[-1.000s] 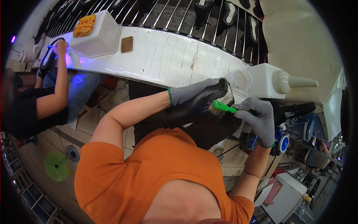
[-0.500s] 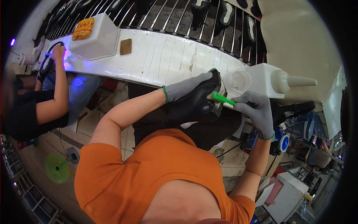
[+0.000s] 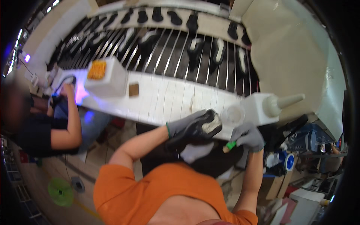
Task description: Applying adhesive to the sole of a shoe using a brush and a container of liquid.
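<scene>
A black boot (image 3: 187,135) is held in my left hand (image 3: 186,123), which wears a grey glove with a green cuff. The boot's sole side faces up and shows a whitish patch (image 3: 212,125) edged in black. My right hand (image 3: 249,137), gloved the same way, is closed round a brush (image 3: 229,146) with a green handle. The brush's pale tip points down and left, apart from the boot. Between and beyond my hands, a round white dish (image 3: 233,114) sits on the white table (image 3: 165,101). The picture is somewhat blurred.
A white bottle with a long nozzle (image 3: 277,105) lies beside the dish. A white box (image 3: 112,83) carries an orange pad (image 3: 96,70); a brown block (image 3: 133,90) lies near it. Beyond runs a roller rack (image 3: 176,56) with black shoes. Another person (image 3: 67,137) works at left.
The brush has come off the boot and moved right with my right hand. The boot has turned, showing more of its whitish underside. My view has tilted toward the rack.
</scene>
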Demonstrator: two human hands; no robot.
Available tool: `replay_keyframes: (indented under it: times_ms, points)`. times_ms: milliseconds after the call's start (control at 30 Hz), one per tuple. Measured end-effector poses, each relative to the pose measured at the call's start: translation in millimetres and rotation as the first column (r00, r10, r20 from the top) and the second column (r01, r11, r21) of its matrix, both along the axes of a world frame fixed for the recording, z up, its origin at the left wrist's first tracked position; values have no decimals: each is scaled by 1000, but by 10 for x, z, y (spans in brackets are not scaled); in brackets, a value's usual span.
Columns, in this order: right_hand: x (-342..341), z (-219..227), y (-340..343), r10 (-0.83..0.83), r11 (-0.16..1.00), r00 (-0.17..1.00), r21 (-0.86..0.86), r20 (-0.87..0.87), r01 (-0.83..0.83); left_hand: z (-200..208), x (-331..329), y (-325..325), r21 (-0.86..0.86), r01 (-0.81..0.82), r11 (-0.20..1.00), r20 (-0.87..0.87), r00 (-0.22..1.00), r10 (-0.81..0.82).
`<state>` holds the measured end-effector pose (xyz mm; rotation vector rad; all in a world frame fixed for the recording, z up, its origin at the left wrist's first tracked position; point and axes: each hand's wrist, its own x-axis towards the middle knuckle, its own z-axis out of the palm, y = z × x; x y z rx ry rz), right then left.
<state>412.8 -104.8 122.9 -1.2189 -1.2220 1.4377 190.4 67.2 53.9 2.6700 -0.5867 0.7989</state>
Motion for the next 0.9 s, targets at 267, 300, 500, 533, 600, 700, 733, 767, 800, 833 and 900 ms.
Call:
replay_keyframes:
  times_ms: [267, 300, 500, 533, 600, 700, 733, 767, 800, 833, 900]
  points:
    - [-307, -1044, -146, -200, 980, 891, -86, -408, 180, -57, -295, 902, -215, -874, 437, -820, 405, 405]
    - [-371, -1086, -120, -193, 981, 892, -73, -408, 179, -40, -346, 914, -212, -874, 437, -814, 406, 416]
    - [-480, -1749, 28, -283, 956, 718, -124, -635, 267, -244, -925, 526, -189, -809, 556, -597, 544, 589]
    - [-470, -1826, 55, -285, 955, 716, -129, -637, 265, -208, -956, 391, -188, -811, 555, -602, 541, 587]
    - [-474, -1950, 89, -274, 961, 700, -151, -660, 233, -127, -971, 198, 351, -743, 570, -570, 313, 760]
    - [-469, -2157, 211, -239, 970, 612, -156, -754, 187, -277, -952, 365, 154, -781, 605, -597, 414, 687]
    - [-449, -2214, 247, -234, 970, 622, -137, -747, 200, -287, -922, 401, 78, -798, 597, -594, 444, 671]
    - [-440, -2168, 271, -237, 971, 617, -159, -751, 179, -242, -883, 415, 77, -809, 583, -613, 423, 667]
    - [-441, -2072, 282, -214, 974, 608, -122, -764, 190, -185, -846, 427, -16, -841, 541, -684, 404, 608]
    - [-446, -2021, 285, -192, 975, 600, -82, -776, 206, -149, -818, 477, -104, -866, 488, -744, 394, 540]
    - [-483, -2046, 273, -182, 974, 575, -65, -798, 217, -247, -828, 676, -442, -783, 437, -673, 612, 415]
